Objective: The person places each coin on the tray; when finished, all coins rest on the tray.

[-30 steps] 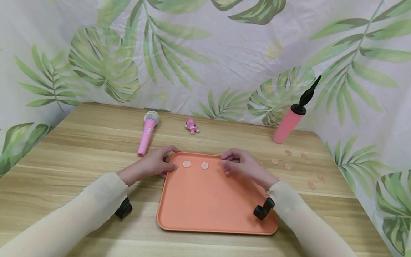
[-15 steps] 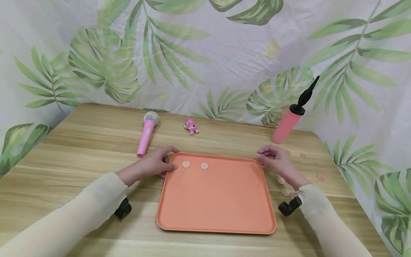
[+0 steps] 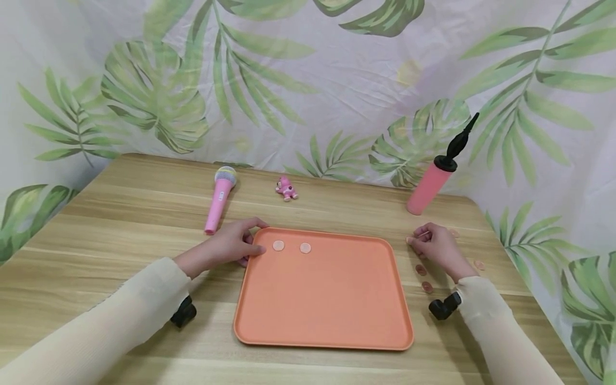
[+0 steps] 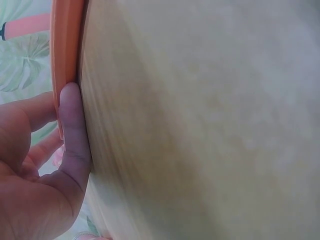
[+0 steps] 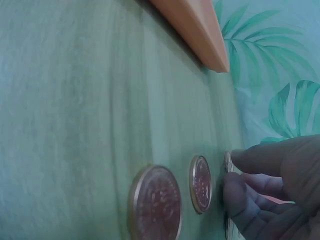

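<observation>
We are looking down at a pale wooden bench (image 3: 120, 214) backed by a leaf-print curtain (image 3: 308, 80). At the far edge a pink toy microphone (image 3: 219, 199), a small pink figurine (image 3: 286, 189) and a pink pump with a black nozzle (image 3: 435, 174) are sitting well apart from one another. An orange tray (image 3: 322, 299) is lying in the middle of the bench, carrying two coins (image 3: 291, 247) just beside each other near its far left corner. More coins (image 3: 424, 278) are lying loose on the wood to the right of the tray.

The left hand (image 3: 231, 247) is resting at the tray's far left corner, fingers loosely curled round the rim; the left wrist view shows a finger (image 4: 74, 130) pressing along the tray's edge, so this grip is holding the tray.

The right hand (image 3: 435, 247) is sitting on the wood just right of the tray, among the loose coins. In the right wrist view its fingertips (image 5: 250, 160) are pinching one coin (image 5: 228, 162) by its rim, with two other coins lying just beside it; the grip is clenched on that coin.

Compared with a second ago, the right hand is no longer over the tray's far edge: it has crossed the right rim and come down on the bench among the coins. The left hand, the tray and its two coins are staying where they were.
</observation>
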### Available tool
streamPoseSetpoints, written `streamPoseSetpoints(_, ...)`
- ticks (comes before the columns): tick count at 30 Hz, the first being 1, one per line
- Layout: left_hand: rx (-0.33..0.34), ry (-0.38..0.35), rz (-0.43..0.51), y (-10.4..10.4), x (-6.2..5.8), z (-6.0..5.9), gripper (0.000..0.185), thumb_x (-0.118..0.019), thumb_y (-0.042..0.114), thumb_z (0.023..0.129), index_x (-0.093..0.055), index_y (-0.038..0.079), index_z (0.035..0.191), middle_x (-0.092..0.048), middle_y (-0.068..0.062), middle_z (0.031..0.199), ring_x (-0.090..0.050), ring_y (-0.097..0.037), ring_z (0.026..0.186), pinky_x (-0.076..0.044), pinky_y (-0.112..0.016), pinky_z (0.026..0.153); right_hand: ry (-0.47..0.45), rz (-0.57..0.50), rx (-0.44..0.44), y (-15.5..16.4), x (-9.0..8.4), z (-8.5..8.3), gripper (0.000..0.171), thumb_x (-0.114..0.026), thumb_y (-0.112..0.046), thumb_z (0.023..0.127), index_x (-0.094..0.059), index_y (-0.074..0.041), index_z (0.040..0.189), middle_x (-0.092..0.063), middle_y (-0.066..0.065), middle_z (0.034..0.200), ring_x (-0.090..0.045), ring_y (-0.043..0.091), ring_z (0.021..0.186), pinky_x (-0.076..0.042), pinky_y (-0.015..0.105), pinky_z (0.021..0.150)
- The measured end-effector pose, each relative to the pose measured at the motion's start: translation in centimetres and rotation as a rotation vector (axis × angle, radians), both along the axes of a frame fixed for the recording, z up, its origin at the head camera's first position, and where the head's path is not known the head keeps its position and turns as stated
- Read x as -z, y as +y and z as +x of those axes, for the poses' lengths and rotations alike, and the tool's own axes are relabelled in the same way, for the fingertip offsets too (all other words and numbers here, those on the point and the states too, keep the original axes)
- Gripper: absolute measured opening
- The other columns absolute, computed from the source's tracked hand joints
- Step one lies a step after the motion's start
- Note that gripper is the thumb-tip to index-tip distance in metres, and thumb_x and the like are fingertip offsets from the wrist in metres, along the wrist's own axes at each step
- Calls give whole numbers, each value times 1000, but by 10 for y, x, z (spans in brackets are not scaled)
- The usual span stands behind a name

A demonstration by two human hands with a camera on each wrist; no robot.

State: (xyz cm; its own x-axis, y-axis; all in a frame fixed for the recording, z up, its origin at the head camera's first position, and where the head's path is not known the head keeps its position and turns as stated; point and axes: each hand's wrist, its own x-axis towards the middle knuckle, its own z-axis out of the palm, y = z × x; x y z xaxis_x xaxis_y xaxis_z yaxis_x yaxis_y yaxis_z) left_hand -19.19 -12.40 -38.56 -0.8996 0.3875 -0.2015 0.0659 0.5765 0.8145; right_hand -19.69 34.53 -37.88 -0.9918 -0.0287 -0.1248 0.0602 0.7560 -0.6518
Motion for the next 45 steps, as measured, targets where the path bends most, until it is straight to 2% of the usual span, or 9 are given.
streamPoseSetpoints(6,-1,6,-7,0,0,0,55,-73,7,96,-53,0,146,-52,-4,76,-58,-10,58,-59,-26,56,-29,25,-20,-1,0,0,33,-65,-19,104,-60,9,120,-70,18,99,-65,12,74,-60,26,68)
streamPoseSetpoints(17,6,12,-3,1,-1,2,55,-74,9,96,-53,0,146,-52,-4,76,-58,-10,57,-59,-26,55,-63,67,-23,-2,-1,0,29,-64,-18,105,-59,8,116,-69,17,97,-66,15,77,-58,28,69)
streamPoseSetpoints(26,2,13,-14,1,1,0,54,-73,8,97,-53,1,146,-50,-3,76,-56,-10,59,-59,-25,55,-1,34,-47,-2,1,4,28,-63,-17,105,-53,6,118,-67,18,97,-66,16,74,-59,28,67)
streamPoseSetpoints(32,0,13,-12,0,0,1,55,-73,9,96,-53,1,146,-51,-3,76,-57,-10,57,-59,-25,56,28,-27,-50,-5,2,1,25,-62,-15,106,-52,5,119,-67,14,86,-65,15,69,-57,27,62)
streamPoseSetpoints(38,-3,0,-13,-1,-1,1,54,-74,9,96,-53,2,146,-51,-4,77,-57,-11,59,-59,-25,56,44,-179,-32,-13,1,-1,32,-63,-16,106,-52,7,125,-73,23,99,-70,10,72,-62,26,68)
streamPoseSetpoints(45,-1,-16,-16,0,-2,2,55,-74,9,96,-52,3,146,-50,-4,80,-57,-11,61,-59,-25,57,-39,-368,-58,-34,-3,1,39,-67,-18,104,-51,7,130,-74,6,95,-71,9,78,-63,27,77)
